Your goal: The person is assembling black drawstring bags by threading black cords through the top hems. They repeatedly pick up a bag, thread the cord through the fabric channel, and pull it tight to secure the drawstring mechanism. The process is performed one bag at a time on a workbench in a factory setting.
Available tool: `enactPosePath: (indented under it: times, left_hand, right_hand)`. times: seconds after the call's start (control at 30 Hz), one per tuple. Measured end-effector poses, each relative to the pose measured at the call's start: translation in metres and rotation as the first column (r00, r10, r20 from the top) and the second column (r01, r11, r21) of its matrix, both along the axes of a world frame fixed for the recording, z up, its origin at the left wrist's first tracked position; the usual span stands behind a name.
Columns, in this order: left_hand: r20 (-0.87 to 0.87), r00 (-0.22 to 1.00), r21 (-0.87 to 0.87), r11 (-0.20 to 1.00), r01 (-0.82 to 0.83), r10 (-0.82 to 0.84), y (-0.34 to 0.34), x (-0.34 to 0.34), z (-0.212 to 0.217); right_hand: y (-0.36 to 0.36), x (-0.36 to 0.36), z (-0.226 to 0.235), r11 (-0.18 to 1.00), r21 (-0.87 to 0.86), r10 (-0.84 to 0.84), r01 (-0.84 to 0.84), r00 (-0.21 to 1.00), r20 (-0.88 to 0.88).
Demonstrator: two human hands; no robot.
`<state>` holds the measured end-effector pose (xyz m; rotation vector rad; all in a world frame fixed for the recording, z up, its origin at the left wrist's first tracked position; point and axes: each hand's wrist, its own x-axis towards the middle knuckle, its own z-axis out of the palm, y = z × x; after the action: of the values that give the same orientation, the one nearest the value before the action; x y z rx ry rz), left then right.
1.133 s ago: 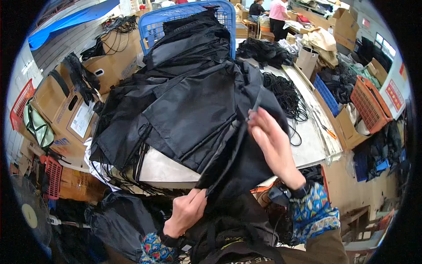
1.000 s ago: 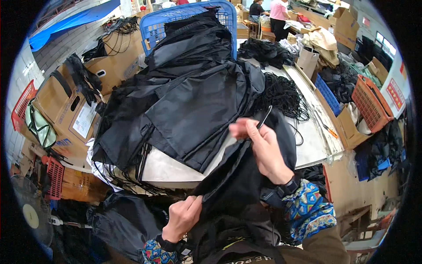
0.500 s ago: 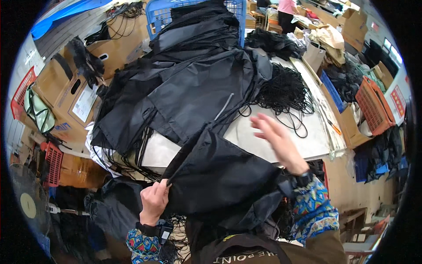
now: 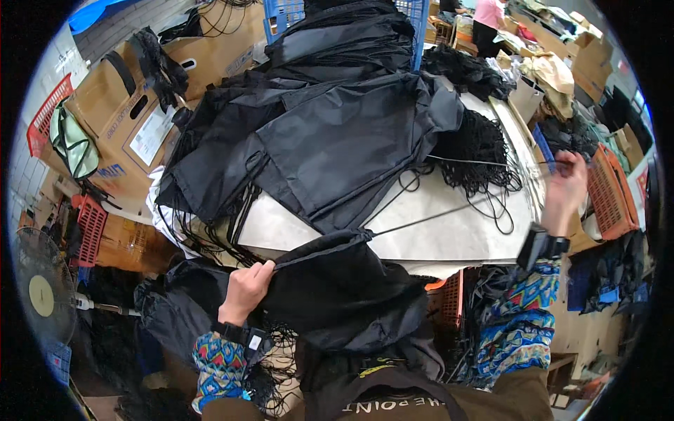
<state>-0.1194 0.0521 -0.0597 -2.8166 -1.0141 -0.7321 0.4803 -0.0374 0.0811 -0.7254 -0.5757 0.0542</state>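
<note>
A black fabric drawstring bag [image 4: 344, 302] hangs over the near table edge in front of me. My left hand [image 4: 247, 289] is closed on the left end of its hemmed top edge. Far out to the right, my right hand [image 4: 566, 184], slightly blurred, is closed on a thin black cord [image 4: 449, 214]. One strand of the cord runs taut down to the bag's gathered corner; another stretches left toward the pile. Just beyond the bag, more black fabric bags [image 4: 344, 140] lie heaped on the white tabletop [image 4: 463, 238].
A tangle of black cords [image 4: 481, 151] lies right of the pile. Behind the pile stands a blue crate [image 4: 284, 17]. Cardboard boxes [image 4: 140, 119] are at the left, above a fan [image 4: 42, 295]. An orange basket [image 4: 609, 189] stands beyond my right hand; another person [image 4: 486, 24] is farther back.
My right hand has swung from above the table out to the right and closed, drawing the cord tight. My left hand keeps its hold on the bag's edge. The view has shifted slightly.
</note>
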Motion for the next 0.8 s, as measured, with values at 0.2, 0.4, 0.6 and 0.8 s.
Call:
enactPosePath:
  times: [0.2,0.4,0.6,0.8]
  left_hand:
    - [-0.032,0.999,0.035,0.999,-0.032,0.033,0.009,-0.002,-0.001]
    - [-0.131,0.978,-0.11,0.978,-0.177,0.162,0.001,-0.009,0.001]
    - [0.026,0.992,-0.081,0.99,-0.118,0.12,-0.017,0.054,0.015]
    - [0.071,0.982,-0.194,0.963,0.185,-0.175,-0.03,0.153,0.005]
  right_hand:
    - [-0.102,0.094,0.0,0.987,0.017,-0.16,0.159,0.982,0.101]
    - [-0.12,0.054,0.009,0.582,-0.249,-0.456,0.774,0.564,0.689]
    - [-0.157,0.045,0.051,0.415,-0.143,-0.5,0.898,0.357,0.789]
    - [-0.167,0.009,0.08,0.274,0.296,-0.085,0.915,-0.284,0.955]
